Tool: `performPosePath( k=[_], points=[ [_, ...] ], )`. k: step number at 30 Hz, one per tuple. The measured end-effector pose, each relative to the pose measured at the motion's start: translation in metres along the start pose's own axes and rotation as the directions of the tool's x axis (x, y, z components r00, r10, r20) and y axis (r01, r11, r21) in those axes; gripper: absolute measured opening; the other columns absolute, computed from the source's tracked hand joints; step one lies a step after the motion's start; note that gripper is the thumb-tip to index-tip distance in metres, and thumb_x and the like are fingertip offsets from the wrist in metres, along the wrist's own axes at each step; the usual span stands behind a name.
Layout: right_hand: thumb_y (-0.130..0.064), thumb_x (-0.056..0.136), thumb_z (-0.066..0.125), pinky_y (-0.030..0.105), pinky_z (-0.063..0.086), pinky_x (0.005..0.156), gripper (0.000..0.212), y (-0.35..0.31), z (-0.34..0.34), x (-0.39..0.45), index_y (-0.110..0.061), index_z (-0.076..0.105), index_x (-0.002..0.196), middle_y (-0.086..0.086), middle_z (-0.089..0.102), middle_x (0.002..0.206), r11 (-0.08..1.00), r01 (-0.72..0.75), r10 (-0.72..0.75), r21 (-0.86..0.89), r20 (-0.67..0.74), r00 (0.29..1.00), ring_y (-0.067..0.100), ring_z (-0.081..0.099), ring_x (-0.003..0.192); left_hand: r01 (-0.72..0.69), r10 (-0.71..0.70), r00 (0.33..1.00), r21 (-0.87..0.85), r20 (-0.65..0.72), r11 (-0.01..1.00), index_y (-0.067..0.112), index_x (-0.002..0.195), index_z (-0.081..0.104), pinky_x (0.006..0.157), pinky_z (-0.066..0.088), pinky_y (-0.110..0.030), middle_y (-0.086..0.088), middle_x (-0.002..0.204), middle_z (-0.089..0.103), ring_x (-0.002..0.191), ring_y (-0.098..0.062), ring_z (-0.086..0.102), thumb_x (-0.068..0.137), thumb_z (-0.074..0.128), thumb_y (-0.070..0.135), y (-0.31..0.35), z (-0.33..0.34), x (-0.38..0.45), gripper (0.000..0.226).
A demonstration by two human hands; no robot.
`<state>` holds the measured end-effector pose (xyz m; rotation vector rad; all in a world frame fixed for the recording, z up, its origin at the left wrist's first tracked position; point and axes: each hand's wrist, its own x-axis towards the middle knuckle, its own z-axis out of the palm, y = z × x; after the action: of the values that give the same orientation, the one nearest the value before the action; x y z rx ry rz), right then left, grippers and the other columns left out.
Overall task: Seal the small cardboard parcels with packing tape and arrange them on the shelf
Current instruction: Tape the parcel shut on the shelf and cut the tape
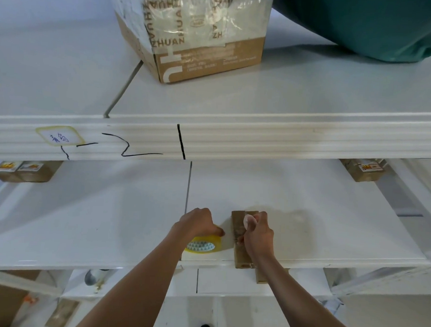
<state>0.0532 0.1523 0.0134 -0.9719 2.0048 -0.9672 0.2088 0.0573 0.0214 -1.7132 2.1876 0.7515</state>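
1. We're looking down at a white shelf [330,230], both arms reaching in over its front edge.
2. Left hand [199,223] sits curled over the roll of packing tape [202,245], which lies flat on the shelf near the front; the grip is closed on the roll's top edge.
3. Just beside the roll, the small cardboard parcel [238,228] lies on the shelf with its near end overhanging the front edge.
4. Right hand [258,235] is on top of that parcel, fingers pinching a small pale object [247,220] we can't identify.
5. Further back we see more small parcels: a pair at far left [24,172], one at far right [364,171].
6. Up top, a large taped carton [197,36] stands on the upper shelf [284,139].
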Motion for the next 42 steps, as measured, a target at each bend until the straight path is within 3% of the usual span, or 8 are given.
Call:
performPosePath(
  k=[13, 18, 21, 25, 28, 30, 34, 42],
  points=[
    [-0.01, 0.104, 0.035, 0.011, 0.038, 0.036, 0.012, 0.003, -0.002, 0.004, -0.01, 0.046, 0.108, 0.012, 0.063, 0.089, 1.0, -0.016, 0.016, -0.003, 0.0, 1.0, 0.014, 0.061, 0.057, -0.008, 0.01, 0.999, 0.082, -0.031, 0.997, 0.017, 0.085, 0.057, 0.069, 0.046, -0.028, 0.006, 0.073, 0.058, 0.074, -0.016, 0.061, 0.073, 0.069, 0.077, -0.007, -0.003, 0.0, 0.062],
    [-0.026, 0.107, 0.04, 0.024, 0.047, 0.049, 0.007, 0.004, 0.007, 0.002, -0.019, 0.042, 0.105, 0.012, 0.065, 0.091, 1.0, 0.015, -0.015, -0.007, 0.007, 1.0, 0.021, 0.067, 0.068, -0.003, 0.004, 0.999, 0.038, -0.038, 0.999, 0.017, 0.071, 0.057, 0.071, 0.05, -0.03, 0.005, 0.068, 0.058, 0.066, -0.014, 0.059, 0.078, 0.065, 0.075, -0.013, -0.001, 0.0, 0.058],
    [-0.031, 0.107, 0.043, 0.025, 0.049, 0.054, 0.013, 0.001, 0.008, -0.002, -0.018, 0.043, 0.108, 0.006, 0.062, 0.092, 0.995, 0.083, -0.084, -0.045, -0.002, 0.997, 0.017, 0.064, 0.073, -0.009, 0.011, 0.998, 0.022, -0.063, 1.0, 0.014, 0.082, 0.069, 0.076, 0.053, -0.032, 0.004, 0.07, 0.06, 0.069, -0.017, 0.062, 0.085, 0.06, 0.067, -0.017, 0.0, -0.001, 0.054],
    [-0.029, 0.108, 0.043, 0.013, 0.036, 0.044, 0.012, -0.003, 0.005, -0.004, -0.017, 0.042, 0.108, 0.0, 0.054, 0.088, 0.984, 0.13, -0.13, -0.119, 0.008, 0.991, 0.004, 0.053, 0.07, -0.016, 0.016, 0.998, 0.007, -0.058, 1.0, 0.014, 0.093, 0.075, 0.073, 0.052, -0.029, 0.002, 0.08, 0.069, 0.072, -0.016, 0.066, 0.086, 0.062, 0.059, -0.021, 0.001, -0.001, 0.047],
    [-0.029, 0.106, 0.047, 0.019, 0.047, 0.051, 0.015, -0.003, 0.008, -0.005, -0.014, 0.047, 0.109, 0.004, 0.058, 0.089, 0.975, 0.18, -0.181, -0.129, 0.006, 0.984, 0.013, 0.059, 0.072, -0.011, 0.012, 0.998, 0.013, -0.065, 1.0, 0.015, 0.088, 0.072, 0.068, 0.049, -0.028, 0.005, 0.072, 0.064, 0.066, -0.014, 0.061, 0.087, 0.061, 0.06, -0.019, 0.001, -0.001, 0.047],
    [-0.03, 0.105, 0.05, 0.03, 0.053, 0.064, 0.016, 0.0, 0.014, -0.007, -0.013, 0.051, 0.107, 0.005, 0.059, 0.093, 0.968, 0.21, -0.208, -0.138, 0.027, 0.978, 0.021, 0.062, 0.08, -0.004, 0.005, 0.997, 0.011, -0.071, 1.0, 0.016, 0.083, 0.068, 0.068, 0.048, -0.027, 0.006, 0.069, 0.061, 0.066, -0.015, 0.061, 0.087, 0.06, 0.061, -0.019, 0.001, -0.001, 0.046],
    [-0.031, 0.106, 0.046, 0.015, 0.037, 0.056, 0.02, 0.008, 0.024, -0.017, -0.012, 0.05, 0.1, -0.002, 0.053, 0.084, 0.939, 0.277, -0.25, -0.205, 0.151, 0.957, 0.012, 0.055, 0.074, 0.007, -0.007, 0.997, 0.006, -0.077, 1.0, 0.015, 0.083, 0.07, 0.068, 0.05, -0.028, 0.005, 0.067, 0.061, 0.062, -0.013, 0.059, 0.087, 0.06, 0.059, -0.018, 0.002, -0.002, 0.045],
    [-0.033, 0.108, 0.038, 0.03, 0.039, 0.072, 0.02, 0.018, 0.034, -0.017, -0.017, 0.042, 0.097, -0.001, 0.045, 0.091, 0.916, 0.318, -0.262, -0.246, 0.233, 0.936, 0.02, 0.05, 0.085, 0.0, 0.0, 0.997, -0.001, -0.075, 1.0, 0.012, 0.084, 0.071, 0.066, 0.05, -0.027, 0.004, 0.067, 0.062, 0.06, -0.013, 0.059, 0.086, 0.061, 0.057, -0.018, 0.001, -0.002, 0.046]
  ],
)
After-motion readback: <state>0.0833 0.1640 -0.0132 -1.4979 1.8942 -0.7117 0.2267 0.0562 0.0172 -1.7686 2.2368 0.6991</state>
